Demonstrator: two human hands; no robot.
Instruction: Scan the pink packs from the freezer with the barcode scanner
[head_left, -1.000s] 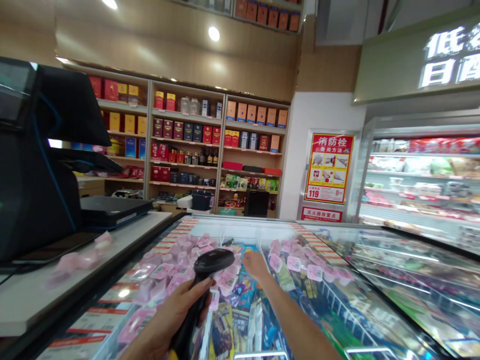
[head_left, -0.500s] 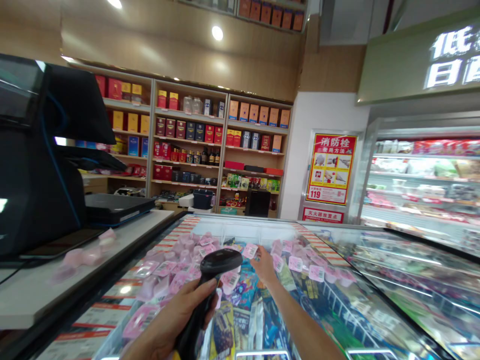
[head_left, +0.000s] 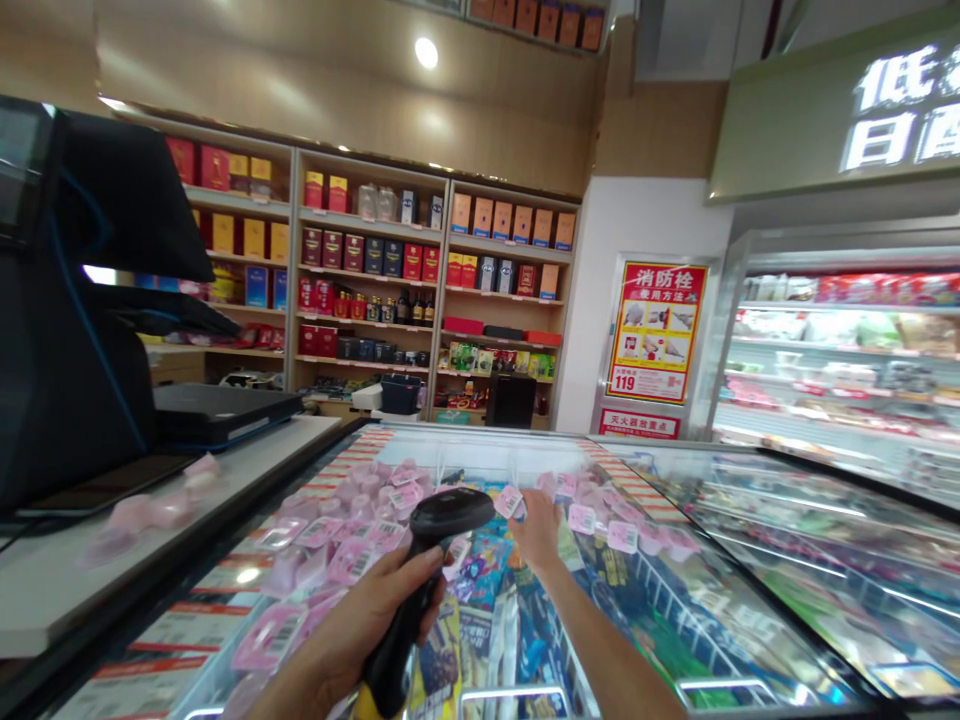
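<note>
My left hand is wrapped round the handle of a black barcode scanner, whose head points toward my right hand. The scanner's lower handle is yellow. My right hand reaches over the freezer's glass top and grips a small pink cup with a white barcode label, just right of the scanner head. Its fingers are partly hidden. A cluster of similar pink labelled cups lies on the glass at left, and more pink cups lie to the right of my right hand.
Beneath the glass lie colourful packets and a white wire basket. On the left, a counter carries a black checkout machine and several pink cups. Shelves of boxes stand behind; a second freezer is at right.
The scanner and my left hand have shifted slightly right. My right hand, with the pink cup, has also moved a little right, and the label now faces the scanner head more closely.
</note>
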